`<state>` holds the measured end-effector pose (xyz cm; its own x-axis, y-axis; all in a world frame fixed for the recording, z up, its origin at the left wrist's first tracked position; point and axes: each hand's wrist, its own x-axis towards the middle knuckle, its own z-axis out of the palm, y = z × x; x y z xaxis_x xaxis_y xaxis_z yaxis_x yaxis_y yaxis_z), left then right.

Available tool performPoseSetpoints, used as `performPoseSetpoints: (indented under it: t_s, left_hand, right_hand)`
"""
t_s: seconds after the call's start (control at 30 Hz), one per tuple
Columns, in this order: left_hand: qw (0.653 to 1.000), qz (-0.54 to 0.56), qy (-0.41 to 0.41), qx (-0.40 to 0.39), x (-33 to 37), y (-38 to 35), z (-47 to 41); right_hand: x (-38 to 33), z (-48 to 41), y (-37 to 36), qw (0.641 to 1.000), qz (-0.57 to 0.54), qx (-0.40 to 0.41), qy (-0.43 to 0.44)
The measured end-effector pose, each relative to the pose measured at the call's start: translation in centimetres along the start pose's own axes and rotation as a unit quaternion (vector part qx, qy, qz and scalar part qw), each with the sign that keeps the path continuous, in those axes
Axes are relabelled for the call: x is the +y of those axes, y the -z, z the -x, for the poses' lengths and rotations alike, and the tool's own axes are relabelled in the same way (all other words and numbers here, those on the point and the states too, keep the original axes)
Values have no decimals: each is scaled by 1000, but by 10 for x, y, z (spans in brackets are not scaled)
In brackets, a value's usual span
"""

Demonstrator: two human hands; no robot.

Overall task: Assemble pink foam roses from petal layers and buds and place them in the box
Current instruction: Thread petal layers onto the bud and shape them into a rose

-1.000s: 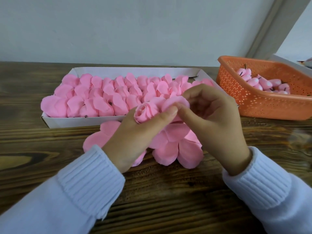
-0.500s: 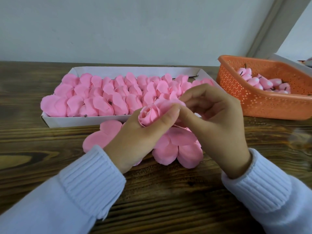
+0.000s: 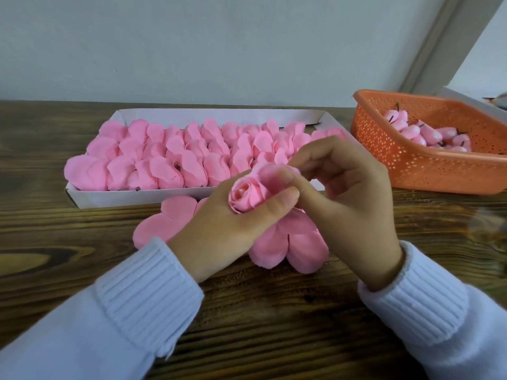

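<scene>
My dark wooden counter (image 3: 274,338) carries a long white cardboard box (image 3: 142,197) packed with pink foam roses (image 3: 164,171); right of the box stands an orange perforated plastic basket (image 3: 428,171) of pink buds (image 3: 428,134); just in front of the box lie flat pink foam petal layers (image 3: 164,223); at the box's front wall my left hand (image 3: 227,237) curls round a small pink foam rose (image 3: 245,196); my right hand (image 3: 354,204) pinches its outer petal (image 3: 270,171).
</scene>
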<state>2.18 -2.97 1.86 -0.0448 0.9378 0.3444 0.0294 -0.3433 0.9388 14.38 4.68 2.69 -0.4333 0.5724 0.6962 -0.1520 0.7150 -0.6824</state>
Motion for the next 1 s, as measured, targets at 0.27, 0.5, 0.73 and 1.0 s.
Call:
performPoseSetpoints:
  t_s: [0.27,0.5,0.73,1.0]
  left_hand:
    - [998,-10,-28,50,-2,-1,0]
    - [991,65,4,115,-6,6,-4]
    - [984,153,41,77,-6,2,-3]
    - [993,114,-11,-2,-5,6,-3]
  right_hand:
    - [2,0,2,999,-19,-24,25]
    - [5,1,-2,980,-135,-58,-131]
    - [7,7,-11,941,-229,-140,-206]
    - [9,1,-7,891,-326,-142,-283]
